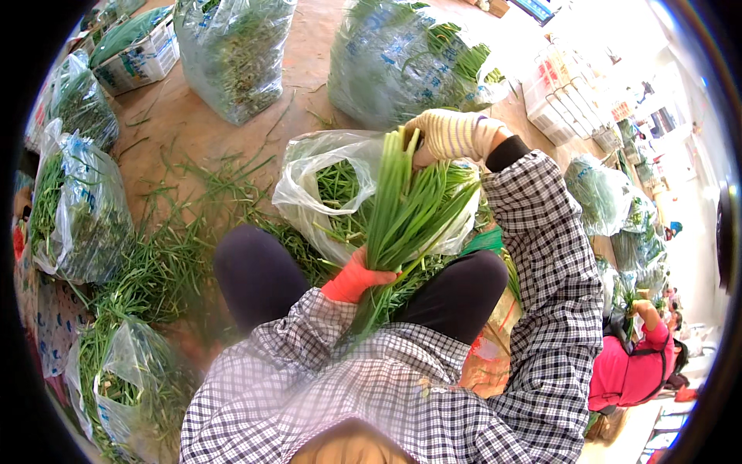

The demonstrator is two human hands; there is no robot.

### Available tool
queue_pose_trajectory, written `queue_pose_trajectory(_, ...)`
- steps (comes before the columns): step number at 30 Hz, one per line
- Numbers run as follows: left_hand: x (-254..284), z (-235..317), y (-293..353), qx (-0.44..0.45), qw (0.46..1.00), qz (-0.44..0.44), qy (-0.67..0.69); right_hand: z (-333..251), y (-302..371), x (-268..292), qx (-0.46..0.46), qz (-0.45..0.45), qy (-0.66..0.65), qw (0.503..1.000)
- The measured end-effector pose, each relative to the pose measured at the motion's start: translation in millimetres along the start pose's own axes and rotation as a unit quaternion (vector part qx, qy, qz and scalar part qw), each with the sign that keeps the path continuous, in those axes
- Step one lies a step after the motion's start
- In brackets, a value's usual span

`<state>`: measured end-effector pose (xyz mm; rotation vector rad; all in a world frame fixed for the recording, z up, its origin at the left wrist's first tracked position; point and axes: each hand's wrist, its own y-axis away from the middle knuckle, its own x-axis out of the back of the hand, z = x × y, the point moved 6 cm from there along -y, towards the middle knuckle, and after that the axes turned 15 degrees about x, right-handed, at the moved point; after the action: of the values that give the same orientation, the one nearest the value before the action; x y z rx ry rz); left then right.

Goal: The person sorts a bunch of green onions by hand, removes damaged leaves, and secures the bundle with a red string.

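Note:
A bunch of long green stalks [413, 216] with pale ends stands tilted between my knees, its pale ends pointing away from me. My left hand [357, 278], in a red glove, is wrapped round the lower, leafy part. At the top, my right hand [448, 138], in a cream striped glove, curls over the pale ends; its fingertips are partly hidden behind the stalks. Just beyond the bunch sits an open clear plastic bag [305, 197] with more cut greens [340, 185] inside.
Loose greens [166, 263] lie heaped on the floor to my left. Filled plastic bags [85, 209] of greens stand at the left, with two more, including a large bag [394, 66], ahead. White crates [560, 97] are stacked far right. A person in pink [630, 367] works at the right.

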<state>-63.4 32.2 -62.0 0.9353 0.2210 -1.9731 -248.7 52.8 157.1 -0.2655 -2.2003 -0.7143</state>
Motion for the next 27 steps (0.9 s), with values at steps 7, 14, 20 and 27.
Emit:
queue_pose_trajectory(7, -10.3, 26.1, 11.6, -0.090, 0.994, 0.015, 0.056, -29.3, 10.1, 2.8, 0.112, 0.015, -0.019, 0.993)
queue_pose_trajectory(14, -7.6, 28.4, 13.0, -0.102, 0.994, 0.041, 0.016, -32.2, -3.4, -0.6, 0.153, 0.231, -0.138, 0.951)
queue_pose_trajectory(20, -14.4, 34.3, 16.4, -0.089, 0.994, 0.040, 0.045, -18.4, 7.1, 77.6, 0.103, 0.504, -0.151, 0.844)
queue_pose_trajectory(27, -19.0, 35.9, 16.9, -0.071, 0.993, 0.048, 0.081, -95.4, 28.5, 195.9, 0.249, 0.520, 0.143, 0.804)
